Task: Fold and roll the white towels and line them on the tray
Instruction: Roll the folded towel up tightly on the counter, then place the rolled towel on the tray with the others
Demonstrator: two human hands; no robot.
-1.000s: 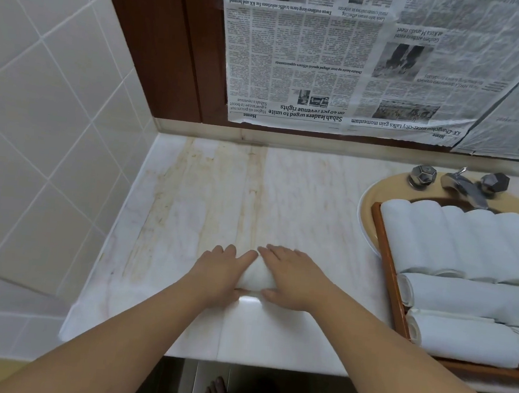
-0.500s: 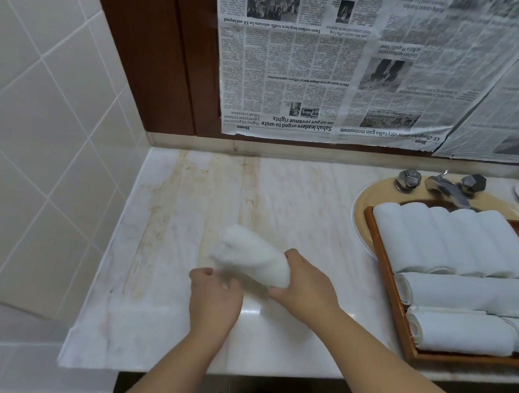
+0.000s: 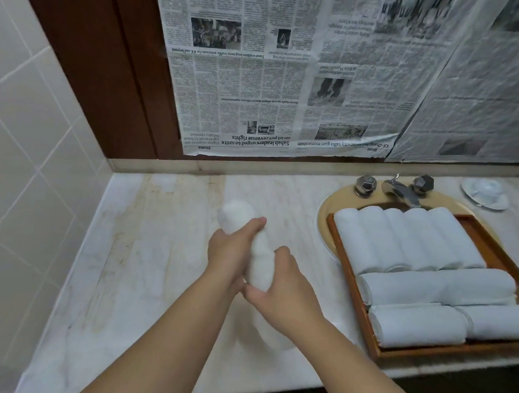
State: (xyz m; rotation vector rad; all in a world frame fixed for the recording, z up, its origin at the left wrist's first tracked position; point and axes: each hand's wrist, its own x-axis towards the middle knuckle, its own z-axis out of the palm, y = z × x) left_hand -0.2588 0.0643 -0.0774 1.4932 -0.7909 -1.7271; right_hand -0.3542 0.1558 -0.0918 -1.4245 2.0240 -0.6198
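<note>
— Where was the rolled towel [image 3: 256, 246]?

— Lifted over the marble counter [image 3: 158, 250], left of the tray [image 3: 349, 274]. I had my left hand [image 3: 230, 253] wrapped around its upper half and my right hand [image 3: 283, 293] gripping the lower end.

— Any room?

— Bare counter stretched left to the tiled wall [image 3: 16, 173].

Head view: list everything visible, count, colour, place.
rolled towel in hand: 1, white, above the counter
towels on tray: about 8, white, five upright rolls at back, the rest crosswise in front
tray: 1, brown wood, over the basin
basin: 1, beige, right
tap: 1, chrome, two knobs
counter: 1, pale marble
newspaper: several sheets, on the wall
dish: 1, white, far right
left hand: grip round roll
right hand: grip at lower end
</note>
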